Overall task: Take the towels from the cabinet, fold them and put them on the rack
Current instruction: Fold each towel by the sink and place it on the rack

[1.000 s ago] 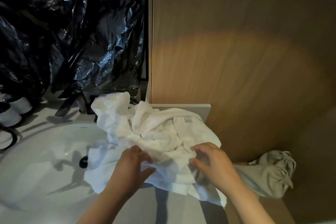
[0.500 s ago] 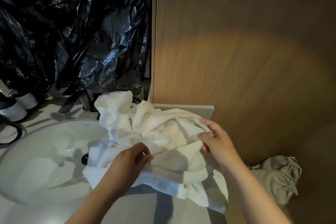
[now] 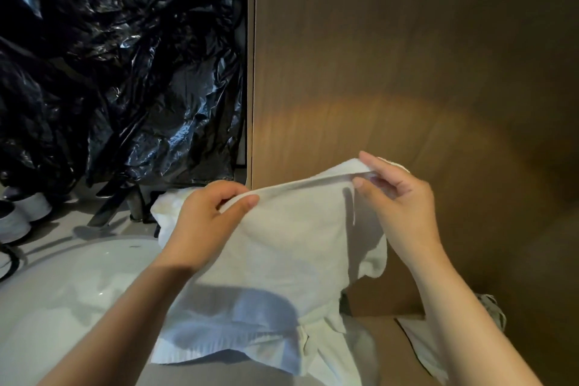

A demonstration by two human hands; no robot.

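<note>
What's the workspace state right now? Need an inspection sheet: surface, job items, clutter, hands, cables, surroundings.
Surface: pale counter with a white sink basin set in it; lower part of the towel drapes over the basin's right side.
Job's things: white towel lifted by its top edge, not yet folded; a second pale cloth lies low at right, partly hidden. No rack in view.
Clutter: white cups at the left edge; dark faucet behind the basin.
Hands: left hand and right hand each pinch the towel's top edge.
Cables: dark cord-like loop at far left; cannot tell what it is.
Surroundings: crumpled black plastic sheeting at left, wooden panel at right.
</note>
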